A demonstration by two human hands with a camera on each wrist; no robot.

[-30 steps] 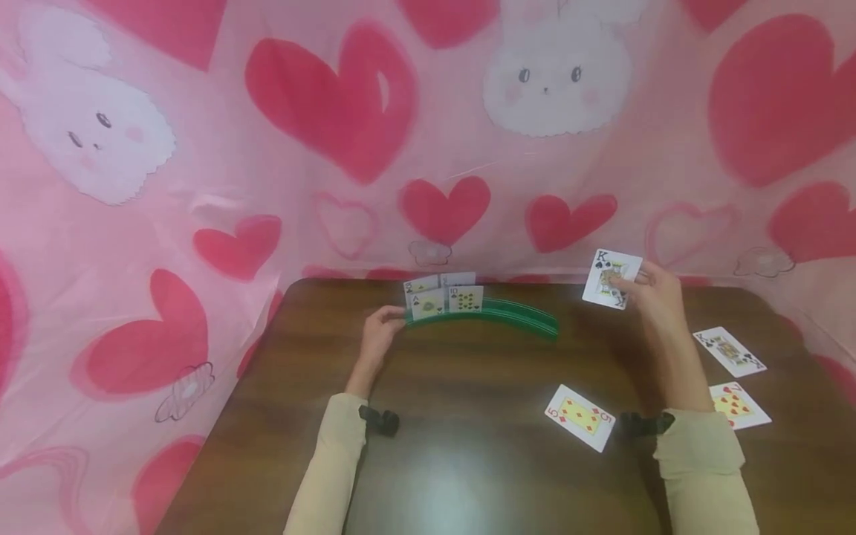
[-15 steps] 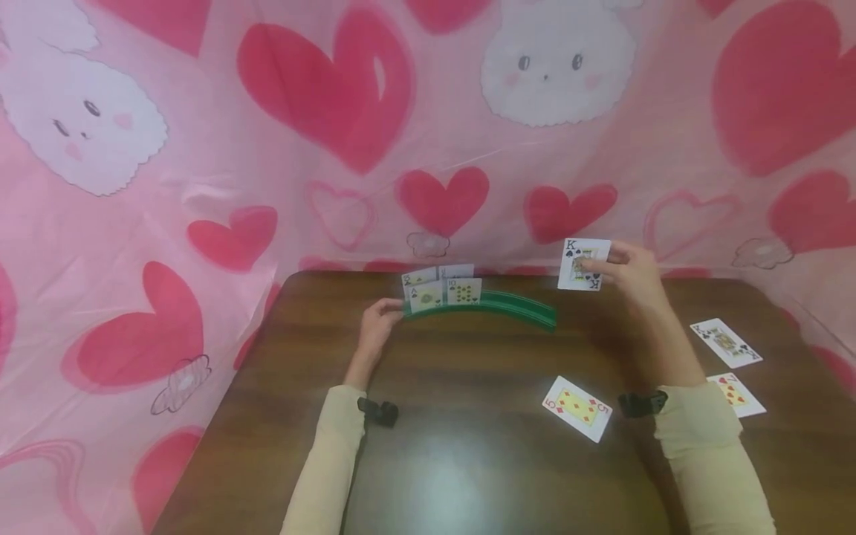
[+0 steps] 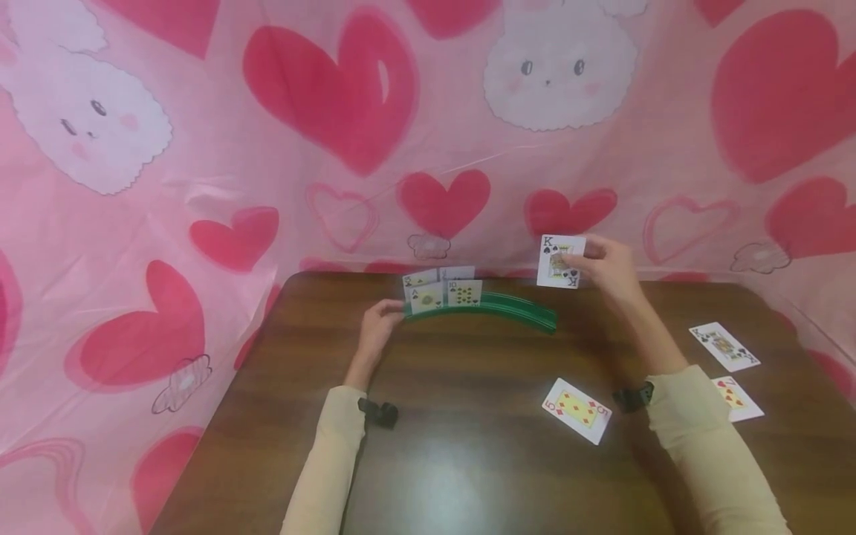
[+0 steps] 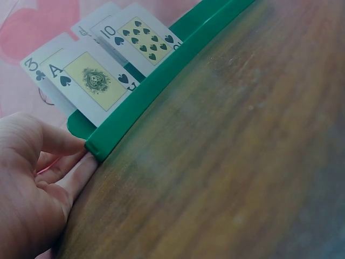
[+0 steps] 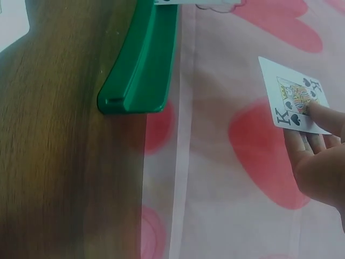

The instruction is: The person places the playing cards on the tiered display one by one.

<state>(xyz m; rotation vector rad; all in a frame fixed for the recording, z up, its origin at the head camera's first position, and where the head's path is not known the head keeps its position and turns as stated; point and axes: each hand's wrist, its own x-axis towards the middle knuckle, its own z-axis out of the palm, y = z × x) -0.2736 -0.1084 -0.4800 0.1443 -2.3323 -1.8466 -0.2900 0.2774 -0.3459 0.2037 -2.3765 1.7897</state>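
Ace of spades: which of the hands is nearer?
Left. The left hand pinches the green holder beside the ace; the right hand holds the king of spades farther right.

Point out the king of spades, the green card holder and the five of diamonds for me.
King of spades (image 3: 554,265): head view, on the card's face, left of the thumb.
Green card holder (image 3: 510,307): head view, on its bare stretch.
Five of diamonds (image 3: 576,411): head view, middle of its face.

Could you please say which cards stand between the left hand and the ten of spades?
In the left wrist view: ace of spades, overlapping the three of clubs.
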